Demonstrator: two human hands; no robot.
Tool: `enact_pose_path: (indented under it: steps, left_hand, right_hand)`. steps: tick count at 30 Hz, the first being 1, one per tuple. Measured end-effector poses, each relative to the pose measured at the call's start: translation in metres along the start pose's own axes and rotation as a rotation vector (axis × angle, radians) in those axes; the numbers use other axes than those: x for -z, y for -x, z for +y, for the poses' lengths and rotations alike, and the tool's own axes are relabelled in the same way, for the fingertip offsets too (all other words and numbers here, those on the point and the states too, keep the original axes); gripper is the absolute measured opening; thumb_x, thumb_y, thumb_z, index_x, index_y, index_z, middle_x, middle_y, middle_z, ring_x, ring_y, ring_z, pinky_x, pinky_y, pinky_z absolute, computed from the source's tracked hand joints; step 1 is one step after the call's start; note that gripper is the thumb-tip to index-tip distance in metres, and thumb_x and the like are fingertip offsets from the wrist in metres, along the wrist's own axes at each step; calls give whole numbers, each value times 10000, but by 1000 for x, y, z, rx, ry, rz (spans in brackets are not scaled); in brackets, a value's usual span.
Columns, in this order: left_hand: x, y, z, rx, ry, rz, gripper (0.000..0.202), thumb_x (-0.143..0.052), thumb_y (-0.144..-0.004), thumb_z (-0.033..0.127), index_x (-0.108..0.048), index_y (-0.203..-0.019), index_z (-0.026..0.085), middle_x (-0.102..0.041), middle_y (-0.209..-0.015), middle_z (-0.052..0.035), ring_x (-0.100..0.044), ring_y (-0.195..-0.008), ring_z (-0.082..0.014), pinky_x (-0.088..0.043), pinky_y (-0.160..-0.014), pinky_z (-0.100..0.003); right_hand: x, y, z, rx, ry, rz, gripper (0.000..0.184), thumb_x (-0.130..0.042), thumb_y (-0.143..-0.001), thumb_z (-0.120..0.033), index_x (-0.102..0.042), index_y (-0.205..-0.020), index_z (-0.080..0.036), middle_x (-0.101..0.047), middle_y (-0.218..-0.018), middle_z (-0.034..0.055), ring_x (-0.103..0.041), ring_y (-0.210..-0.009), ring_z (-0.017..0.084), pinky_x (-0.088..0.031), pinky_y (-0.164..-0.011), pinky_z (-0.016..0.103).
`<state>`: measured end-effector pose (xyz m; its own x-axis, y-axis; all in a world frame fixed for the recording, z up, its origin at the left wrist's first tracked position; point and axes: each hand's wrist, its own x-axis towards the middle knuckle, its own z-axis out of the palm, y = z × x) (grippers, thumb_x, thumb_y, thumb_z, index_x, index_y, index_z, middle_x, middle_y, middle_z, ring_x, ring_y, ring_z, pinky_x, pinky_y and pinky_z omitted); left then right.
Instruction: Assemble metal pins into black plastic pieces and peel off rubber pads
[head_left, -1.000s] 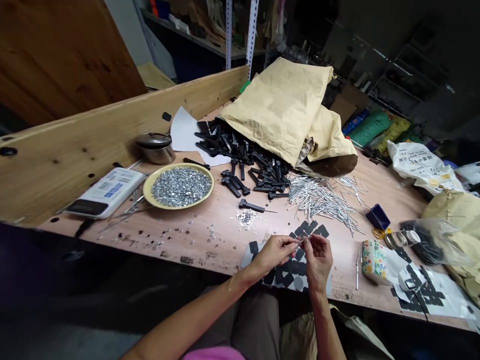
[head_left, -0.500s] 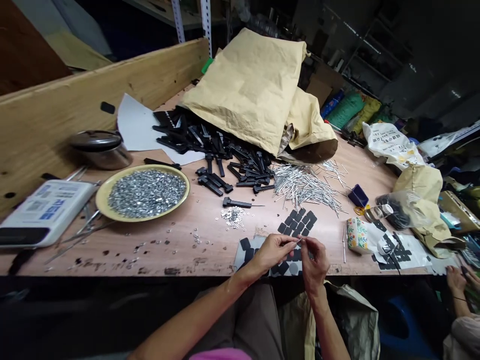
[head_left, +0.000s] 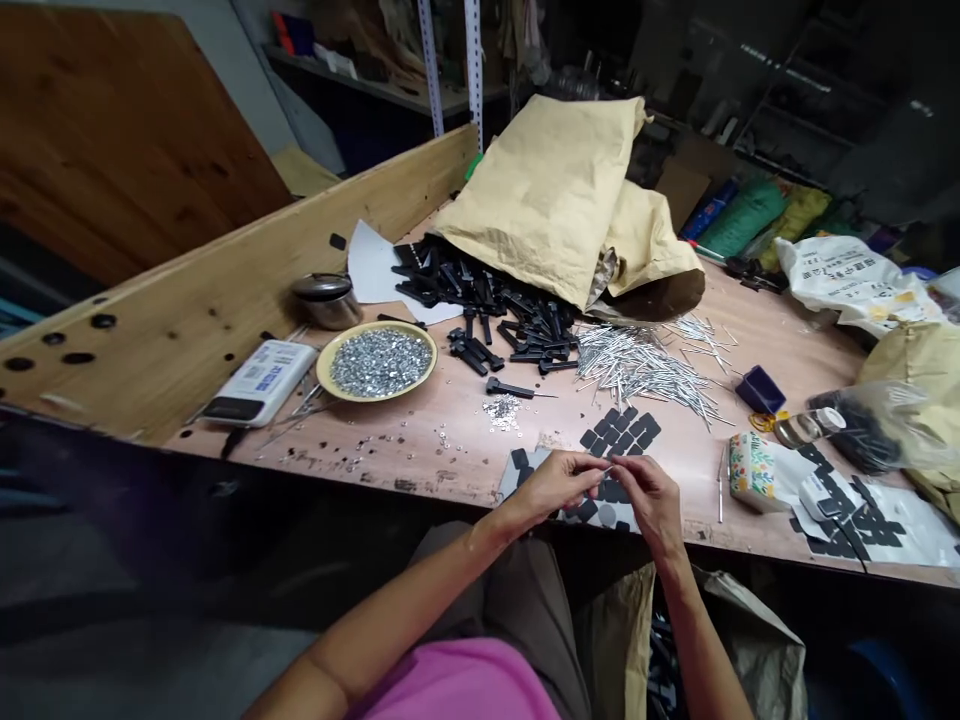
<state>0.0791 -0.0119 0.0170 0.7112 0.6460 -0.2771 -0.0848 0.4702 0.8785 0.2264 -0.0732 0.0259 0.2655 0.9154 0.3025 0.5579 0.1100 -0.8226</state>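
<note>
1. Cluttered plywood workbench (head_left: 450, 455) in a dim storeroom; the person sits at its near edge.
2. A small piece (head_left: 607, 463) is held between both hands, just above the bench's near edge. It is too tiny to identify.
3. The left hand (head_left: 555, 482) pinches it from the left with thumb and fingertips pressed together. The right hand (head_left: 649, 495) pinches it the same way from the right, and the fingertips of the two hands meet.
4. Under the hands lies a pale sheet (head_left: 511, 468) carrying black pads, partly hidden by the hands.
5. Just beyond the sheet, a cluster of black squares (head_left: 622, 430) lies on the wood.
6. Farther back is a loose spread of thin metal pins (head_left: 637, 365). To its left is a small heap of washers (head_left: 504, 410).
7. Behind these, a pile of black plastic parts (head_left: 487, 300) spills from under a brown paper sack (head_left: 555, 190).
8. On the left stands a yellow plate (head_left: 324, 375) full of silvery washers. A lidded steel pot (head_left: 326, 298) is just behind it and a white box (head_left: 259, 380) is near its left side.
9. On the right, near the bench edge, stand a floral cup (head_left: 750, 470) and a small blue tray (head_left: 759, 388).
</note>
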Motion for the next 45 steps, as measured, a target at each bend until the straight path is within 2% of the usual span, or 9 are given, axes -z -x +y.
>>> enact_pose_path:
  steps: [4,12,16,20,28,31,34,40,45]
  left_hand:
    - [-10,3,-7,35,-20,-43,492,-667,-652,442,-634,-990,86,-522,-547,56,-284,-338,-4,-174,-354,-175]
    - [-30,14,-10,53,-133,-160,439,-663,-661,458,-660,-907,95,-531,-562,39,-315,-372,-13,-181,-381,-185]
    - [-31,11,-13,68,-115,-161,487,-670,-647,481,-655,-944,95,-523,-560,45,-319,-380,-15,-190,-391,-185]
    - [-24,9,-16,72,-71,-122,490,-672,-651,467,-648,-968,95,-526,-555,48,-307,-372,-13,-190,-389,-184]
    - [-12,7,-12,87,-94,-113,355,-645,-692,380,-656,-920,109,-521,-533,57,-324,-369,-18,-208,-388,-178]
    - [-8,6,-10,108,-116,-116,338,-624,-707,357,-661,-929,105,-525,-535,53,-325,-374,-20,-212,-391,-178]
    - [-7,5,-8,119,-182,-119,315,-605,-732,341,-674,-935,111,-525,-534,48,-332,-384,-28,-225,-399,-181]
    - [-6,2,-9,113,-367,-134,228,-528,-795,247,-691,-894,123,-527,-530,43,-365,-404,-53,-270,-419,-186]
    - [-5,3,-11,-222,-674,-82,189,-527,-813,192,-704,-874,164,-668,-717,-16,-569,-637,-120,-423,-632,-212]
  right_hand:
    - [23,8,1,-84,-139,-160,262,-626,-768,-459,-729,-845,-231,-692,-706,26,-660,-629,166,-541,-603,283]
    - [49,22,4,-288,-299,-273,300,-725,-644,-477,-723,-745,-194,-686,-663,16,-654,-583,163,-536,-554,274]
    - [53,22,4,-242,-198,-261,256,-723,-659,-446,-725,-726,-199,-680,-638,12,-626,-574,154,-511,-531,255]
    - [52,15,3,-161,-91,-309,218,-668,-726,-423,-742,-794,-230,-694,-706,20,-635,-638,160,-503,-585,261]
    - [42,-6,-2,-321,-152,-427,256,-732,-625,-447,-727,-693,-200,-690,-645,9,-616,-598,158,-481,-566,252]
    - [41,-10,-4,-246,-72,-440,239,-718,-657,-443,-728,-683,-205,-685,-633,8,-612,-581,152,-466,-538,238]
    - [42,-10,-6,-85,58,-442,202,-681,-725,-422,-727,-697,-228,-684,-630,2,-615,-569,148,-458,-519,228]
    - [43,-3,-5,135,260,-522,301,-492,-886,-437,-715,-837,-240,-693,-755,33,-641,-686,160,-505,-633,257]
    - [37,8,8,265,327,-485,340,-388,-948,-384,-671,-893,-202,-672,-782,64,-631,-717,165,-518,-644,270]
